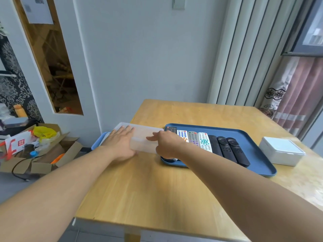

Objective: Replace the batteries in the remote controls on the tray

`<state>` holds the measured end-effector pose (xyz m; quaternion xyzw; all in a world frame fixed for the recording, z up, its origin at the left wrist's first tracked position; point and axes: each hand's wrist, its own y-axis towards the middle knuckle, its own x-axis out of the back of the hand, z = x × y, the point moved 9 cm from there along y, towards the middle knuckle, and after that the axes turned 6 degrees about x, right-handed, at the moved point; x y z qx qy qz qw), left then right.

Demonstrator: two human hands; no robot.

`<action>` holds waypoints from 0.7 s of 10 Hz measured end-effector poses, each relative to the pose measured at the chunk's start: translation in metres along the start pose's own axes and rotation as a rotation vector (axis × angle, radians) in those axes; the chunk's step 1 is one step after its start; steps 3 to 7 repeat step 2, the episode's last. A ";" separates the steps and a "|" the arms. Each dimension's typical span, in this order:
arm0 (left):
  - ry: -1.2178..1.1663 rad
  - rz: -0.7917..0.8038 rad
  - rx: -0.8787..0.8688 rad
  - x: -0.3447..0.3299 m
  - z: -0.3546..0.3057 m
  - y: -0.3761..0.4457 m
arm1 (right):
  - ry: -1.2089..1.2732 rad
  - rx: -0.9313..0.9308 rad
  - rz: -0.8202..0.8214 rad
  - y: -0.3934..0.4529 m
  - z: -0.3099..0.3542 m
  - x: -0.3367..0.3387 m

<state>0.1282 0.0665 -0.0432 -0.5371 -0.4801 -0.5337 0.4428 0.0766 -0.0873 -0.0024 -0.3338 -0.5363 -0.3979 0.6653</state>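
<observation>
From the head camera, a light wooden tabletop (157,186) stood against a pale wall. On its far left edge lay a translucent, frosted plastic storage box with a flat lid (143,137) and a blue handle at its left end (98,142). The left hand (120,144) rested flat on the left part of the lid, fingers straight and spread, palm down. The right hand (166,144) sat at the box's right end, its fingers loosely curled and one finger reaching left onto the lid; whether it actually gripped the box edge could not be told.

Just right of the box, touching or nearly touching it, lay a dark blue rectangular plastic tray (258,154). A row of remote controls lay side by side in it: a small black one at the far left (172,129), three white or grey ones with coloured buttons (193,137), and three slim black ones (229,151). The right wrist hid the near-left corner of the tray.

To the right of the tray stood a white square lidded plastic box (281,151). On the floor at left sat an open cardboard box full of clutter (42,151).
</observation>
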 end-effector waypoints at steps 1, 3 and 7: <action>0.048 0.027 0.007 0.005 -0.006 -0.002 | 0.023 0.008 0.052 -0.003 0.003 -0.004; 0.028 0.058 0.035 0.013 -0.012 -0.005 | 0.124 -0.046 0.011 -0.007 -0.010 0.008; 0.028 0.058 0.035 0.013 -0.012 -0.005 | 0.124 -0.046 0.011 -0.007 -0.010 0.008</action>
